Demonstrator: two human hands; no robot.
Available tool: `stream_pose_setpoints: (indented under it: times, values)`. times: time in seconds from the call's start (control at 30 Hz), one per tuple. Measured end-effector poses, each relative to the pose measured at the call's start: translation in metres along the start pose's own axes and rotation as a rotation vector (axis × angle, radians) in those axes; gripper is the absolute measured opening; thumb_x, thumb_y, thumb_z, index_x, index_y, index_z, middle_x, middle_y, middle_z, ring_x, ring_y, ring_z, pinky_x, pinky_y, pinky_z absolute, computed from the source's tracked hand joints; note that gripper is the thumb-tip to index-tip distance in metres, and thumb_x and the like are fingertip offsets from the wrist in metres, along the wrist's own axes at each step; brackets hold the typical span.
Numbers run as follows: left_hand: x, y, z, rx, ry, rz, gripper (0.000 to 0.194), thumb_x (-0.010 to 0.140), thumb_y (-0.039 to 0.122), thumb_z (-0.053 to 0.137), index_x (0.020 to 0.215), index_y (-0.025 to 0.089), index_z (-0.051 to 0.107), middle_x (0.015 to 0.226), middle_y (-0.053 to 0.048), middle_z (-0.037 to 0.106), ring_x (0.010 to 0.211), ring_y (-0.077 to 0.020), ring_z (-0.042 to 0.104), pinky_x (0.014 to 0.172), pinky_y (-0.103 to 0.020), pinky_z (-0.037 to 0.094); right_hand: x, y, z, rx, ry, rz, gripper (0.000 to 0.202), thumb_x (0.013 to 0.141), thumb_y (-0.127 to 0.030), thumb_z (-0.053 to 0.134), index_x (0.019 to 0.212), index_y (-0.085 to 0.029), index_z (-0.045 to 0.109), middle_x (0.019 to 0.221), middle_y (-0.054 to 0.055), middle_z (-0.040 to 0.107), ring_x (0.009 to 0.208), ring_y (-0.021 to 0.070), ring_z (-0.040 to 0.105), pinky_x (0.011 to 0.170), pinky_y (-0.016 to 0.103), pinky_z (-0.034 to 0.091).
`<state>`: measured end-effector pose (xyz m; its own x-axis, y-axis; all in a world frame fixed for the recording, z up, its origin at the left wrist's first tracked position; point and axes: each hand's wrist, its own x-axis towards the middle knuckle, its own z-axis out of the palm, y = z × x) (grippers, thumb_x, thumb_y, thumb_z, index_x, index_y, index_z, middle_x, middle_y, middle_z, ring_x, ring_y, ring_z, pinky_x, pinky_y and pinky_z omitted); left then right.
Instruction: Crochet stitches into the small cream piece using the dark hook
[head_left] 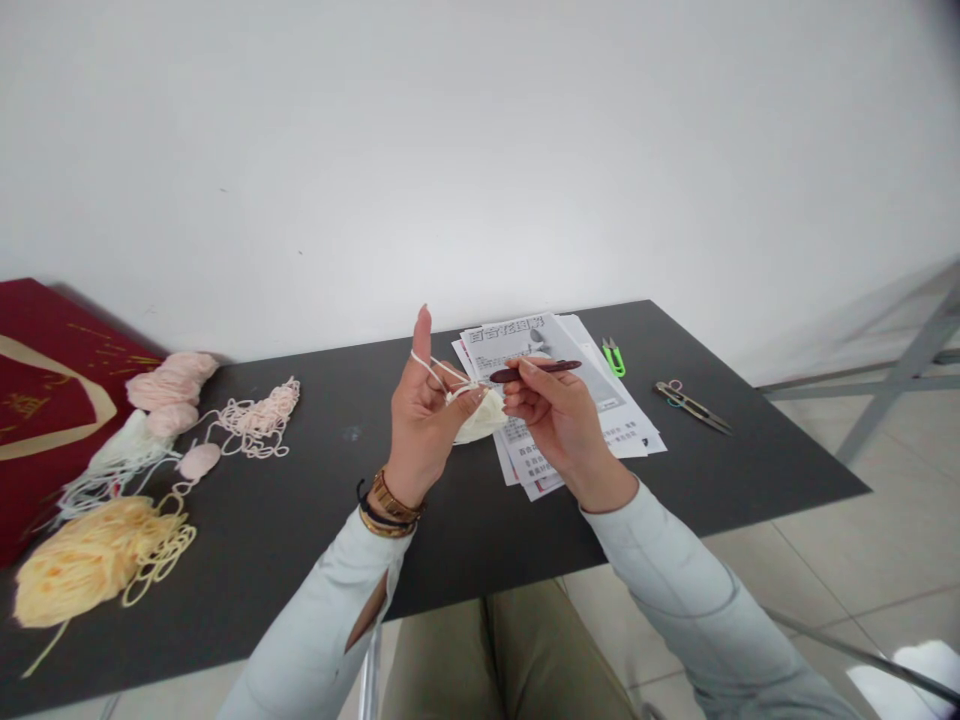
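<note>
clamped between thumb and fingers, a dark-handled hook sits in the right hand; the left hand pinches a white yarn piece beside the papers, strand around its raised index finger. a stitch seems underway; the next move likely calls for steady tension.

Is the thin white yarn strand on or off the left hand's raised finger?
On: the left hand has the thin white yarn strand looped across its raised finger.
</note>
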<state>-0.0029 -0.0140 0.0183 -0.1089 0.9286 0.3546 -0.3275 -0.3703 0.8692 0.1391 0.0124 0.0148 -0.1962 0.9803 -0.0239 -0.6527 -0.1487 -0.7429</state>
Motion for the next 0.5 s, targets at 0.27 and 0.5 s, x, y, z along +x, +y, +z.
stream_pose_setpoints:
  times: [0.27,0.5]
  values:
    - [0.0020,0.0023,-0.0029,-0.081,-0.032,-0.070,0.109,0.073,0.011,0.077,0.155,0.040,0.010,0.068,0.007,0.060,0.059,-0.0106,0.057,0.057,-0.021,0.047,-0.0004,0.0002,0.0024,-0.003,-0.014,0.032,0.027,0.064,-0.034,0.086,0.079,-0.015,0.075,0.061,0.001,0.075,0.048,0.0112,0.070,0.049,0.015,0.059]
    - [0.0021,-0.0001,-0.0045,-0.055,-0.030,-0.057,0.107,0.073,0.012,0.078,0.155,0.039,0.014,0.070,0.007,0.060,0.060,-0.0094,0.057,0.058,-0.021,0.047,0.0016,0.0004,0.0011,0.001,0.006,0.066,0.019,0.067,-0.030,0.083,0.077,-0.016,0.075,0.059,0.001,0.075,0.047,0.0107,0.069,0.047,0.014,0.058]
